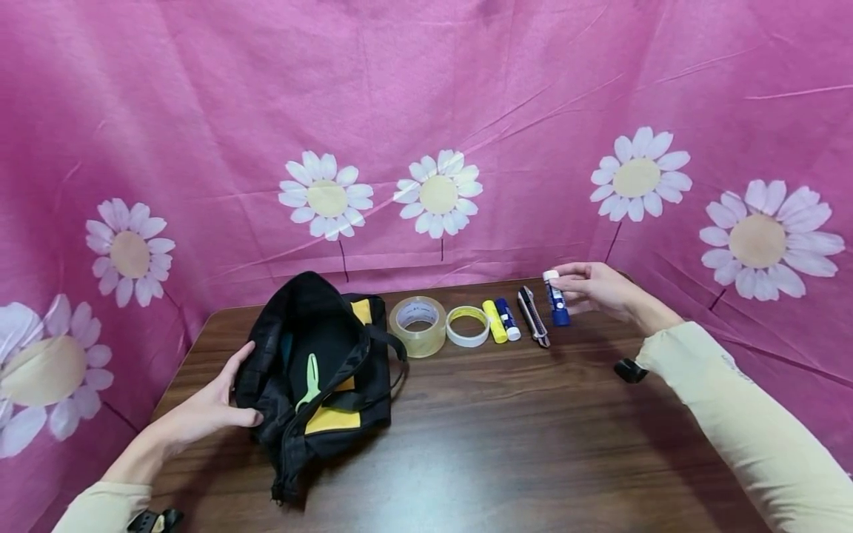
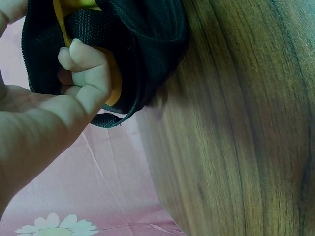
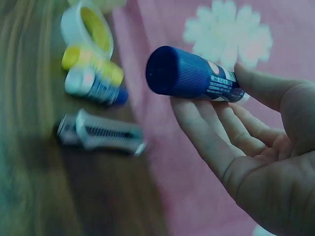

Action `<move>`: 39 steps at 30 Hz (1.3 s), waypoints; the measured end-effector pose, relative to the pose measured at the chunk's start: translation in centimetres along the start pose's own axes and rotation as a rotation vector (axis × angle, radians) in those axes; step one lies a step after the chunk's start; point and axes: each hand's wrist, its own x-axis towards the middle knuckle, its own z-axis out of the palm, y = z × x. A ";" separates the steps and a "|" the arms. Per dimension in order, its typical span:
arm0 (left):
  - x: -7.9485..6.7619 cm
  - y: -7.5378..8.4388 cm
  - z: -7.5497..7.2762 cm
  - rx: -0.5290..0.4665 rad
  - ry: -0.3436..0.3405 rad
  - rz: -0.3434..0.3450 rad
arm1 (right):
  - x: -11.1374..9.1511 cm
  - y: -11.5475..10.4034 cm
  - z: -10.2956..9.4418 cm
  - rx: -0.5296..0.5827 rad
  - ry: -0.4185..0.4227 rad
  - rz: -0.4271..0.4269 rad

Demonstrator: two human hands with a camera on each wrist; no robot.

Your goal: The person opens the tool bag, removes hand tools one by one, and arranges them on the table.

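Note:
A black bag [image 1: 260, 385] with yellow patches lies with its mouth open on the left of the table. My left hand [image 1: 209, 403] grips its left edge; in the left wrist view the curled fingers [image 2: 91, 73] press against the black fabric. A light green handle [image 1: 312, 381] sticks up inside the bag. At the right, my right hand [image 1: 596, 290] pinches a blue-and-white glue stick [image 1: 555, 297] between thumb and fingers. In the right wrist view the glue stick [image 3: 189, 73] is held up off the table, its ribbed blue end towards the camera.
Between bag and right hand, a row runs along the table's back: clear packing tape [image 1: 418, 326], a narrower tape roll [image 1: 468, 326], a yellow stick [image 1: 495, 320], another blue-and-white glue stick [image 1: 508, 319] and a box cutter [image 1: 534, 317]. A pink flowered cloth [image 1: 520, 148] hangs behind the wooden table [image 1: 486, 444].

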 end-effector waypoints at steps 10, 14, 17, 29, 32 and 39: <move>0.2 -0.2 0.7 -0.055 -0.033 -0.018 | 2.0 7.7 -3.1 0.043 0.122 0.095; 0.3 -0.3 0.8 -0.059 -0.017 -0.015 | 3.4 9.2 -2.7 -0.004 0.118 0.121; 0.3 -0.4 1.0 -0.063 -0.019 -0.016 | 4.0 10.0 -2.3 -0.107 0.157 0.119; 0.3 -0.2 1.0 -0.040 -0.016 -0.034 | 4.7 10.5 -1.7 -0.207 0.224 0.095; 0.4 0.1 0.7 -0.015 -0.008 -0.027 | 4.7 10.3 -1.7 -0.210 0.218 0.114; 0.0 0.1 0.6 -0.038 -0.016 -0.042 | 5.3 10.7 -1.5 -0.133 0.203 0.118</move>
